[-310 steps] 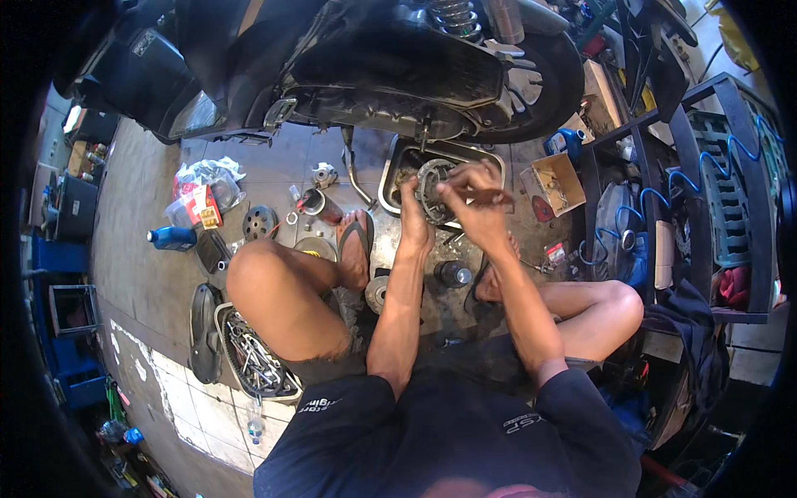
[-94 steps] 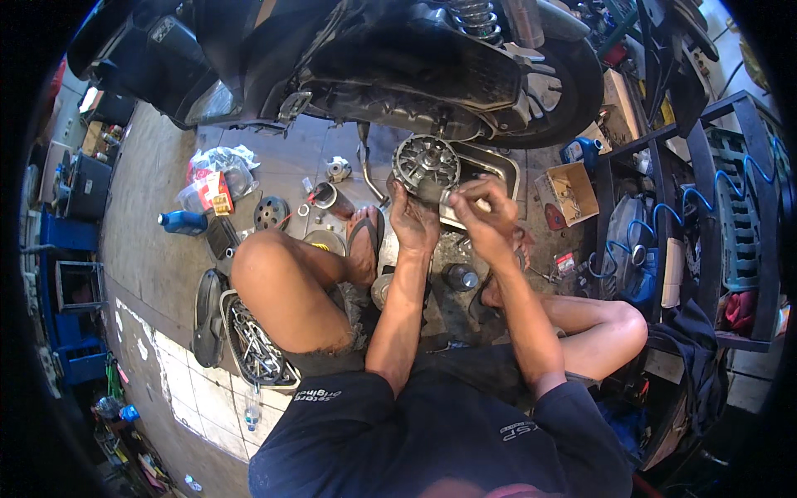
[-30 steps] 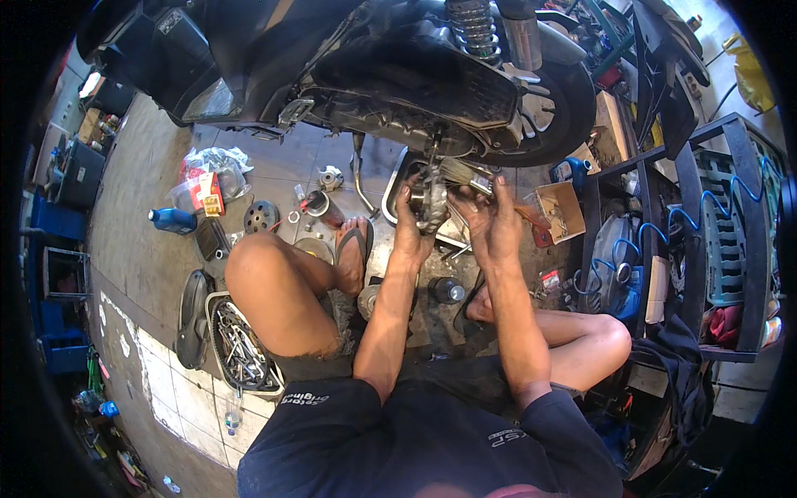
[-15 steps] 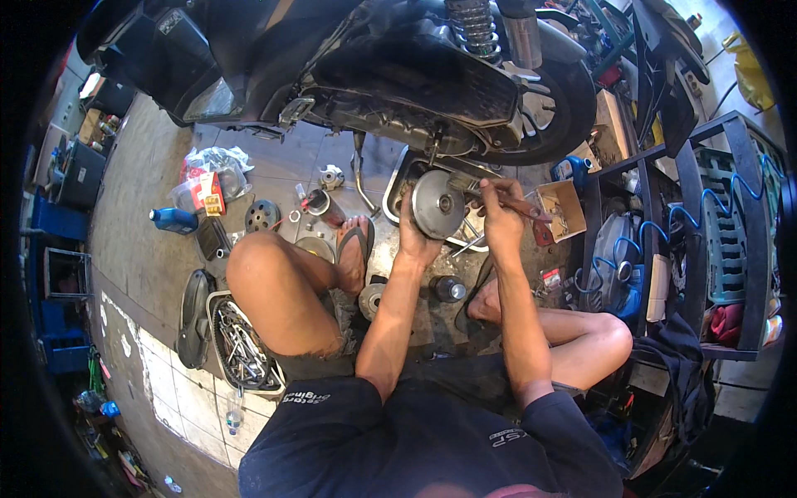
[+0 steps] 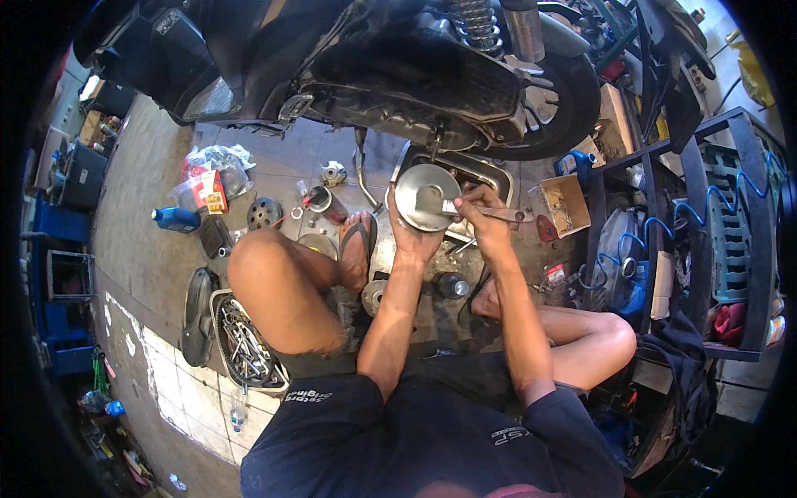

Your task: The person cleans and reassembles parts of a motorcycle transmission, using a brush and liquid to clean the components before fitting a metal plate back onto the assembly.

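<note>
Here: left hand (image 5: 413, 239) cups 1 metal disc (image 5: 426, 196) from below, fingers clamped on its rim, face tilted toward the person. Right hand (image 5: 480, 217) pinches 1 flat tool (image 5: 498, 213) against it, steadying. Beyond: tray (image 5: 491, 173), scooter (image 5: 432, 75).

Red-and-yellow packet (image 5: 211, 190) in clear plastic bags, blue bottle (image 5: 175, 219) (lying down), open cardboard box (image 5: 564, 205) right

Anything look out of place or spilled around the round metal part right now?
Nothing spilled that I can see. Loose parts lie scattered on the floor, and the left hand holds the round metal disc tilted while the right hand works it.
</note>
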Demonstrator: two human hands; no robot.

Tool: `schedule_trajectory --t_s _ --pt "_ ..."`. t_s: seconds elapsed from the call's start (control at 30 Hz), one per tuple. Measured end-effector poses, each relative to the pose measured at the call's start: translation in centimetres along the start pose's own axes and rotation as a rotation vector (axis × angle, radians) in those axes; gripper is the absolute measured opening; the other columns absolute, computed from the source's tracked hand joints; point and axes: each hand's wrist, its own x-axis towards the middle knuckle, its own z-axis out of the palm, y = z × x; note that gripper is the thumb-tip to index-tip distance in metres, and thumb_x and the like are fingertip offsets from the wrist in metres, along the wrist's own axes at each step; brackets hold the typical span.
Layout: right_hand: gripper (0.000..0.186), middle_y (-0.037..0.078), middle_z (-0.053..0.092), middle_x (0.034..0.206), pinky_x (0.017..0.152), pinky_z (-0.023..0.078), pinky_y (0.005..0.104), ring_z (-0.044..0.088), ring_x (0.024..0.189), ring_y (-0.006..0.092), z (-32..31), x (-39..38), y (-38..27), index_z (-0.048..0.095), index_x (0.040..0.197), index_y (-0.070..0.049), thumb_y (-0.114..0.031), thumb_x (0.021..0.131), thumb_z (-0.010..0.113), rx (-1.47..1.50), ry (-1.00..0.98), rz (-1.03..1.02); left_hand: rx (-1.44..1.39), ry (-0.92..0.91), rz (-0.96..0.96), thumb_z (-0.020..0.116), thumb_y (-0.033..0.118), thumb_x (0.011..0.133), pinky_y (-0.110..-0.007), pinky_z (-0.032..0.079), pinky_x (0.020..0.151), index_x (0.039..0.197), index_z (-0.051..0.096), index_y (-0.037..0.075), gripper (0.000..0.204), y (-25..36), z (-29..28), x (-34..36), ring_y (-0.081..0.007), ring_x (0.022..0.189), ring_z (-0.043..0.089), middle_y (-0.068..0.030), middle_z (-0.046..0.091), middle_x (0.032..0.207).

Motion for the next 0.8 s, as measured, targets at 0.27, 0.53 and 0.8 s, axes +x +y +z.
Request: schedule_trajectory --t_s 0.27,0.53,0.8 --pt "0.018 0.004 0.065 0.093 0.081 0.045 0.0267 0.058 0.086 0.0118 0.3 -1.4 0.9 0.065 0.092 -0.003 -0.017 0.091 0.076 -0.14 -0.05 -0.077 -0.342 0.019 0.042 0.053 0.069 0.089 -0.061 0.031 0.119 0.145 0.046 0.004 0.085 0.6 -1.4 0.5 -0.0502 0.136 0.043 -0.0222 0.053 0.14" --pt "0.018 0.007 0.064 0.108 0.086 0.046 0.028 0.059 0.094 0.0136 0.9 -1.9 0.9 0.065 0.092 -0.001 -0.015 0.091 0.076 -0.026 0.034 -0.012 -0.522 0.036 0.023 0.055 0.07 0.088 -0.057 0.039 0.114 0.139 0.05 0.004 0.085 1.4 -1.6 0.5 -0.0466 0.131 0.049 -0.0225 0.056 0.135" --pt "0.013 0.007 0.065 0.103 0.085 0.049 0.0297 0.06 0.097 0.0151 -0.5 -0.4 0.6 0.067 0.09 -0.002 -0.009 0.087 0.077 -0.011 0.082 -0.053 -0.046 -0.034 -0.015 0.051 0.069 0.092 -0.053 0.049 0.106 0.135 0.054 0.005 0.077 -0.6 -0.9 0.5 -0.0373 0.115 0.063 -0.0193 0.062 0.127"
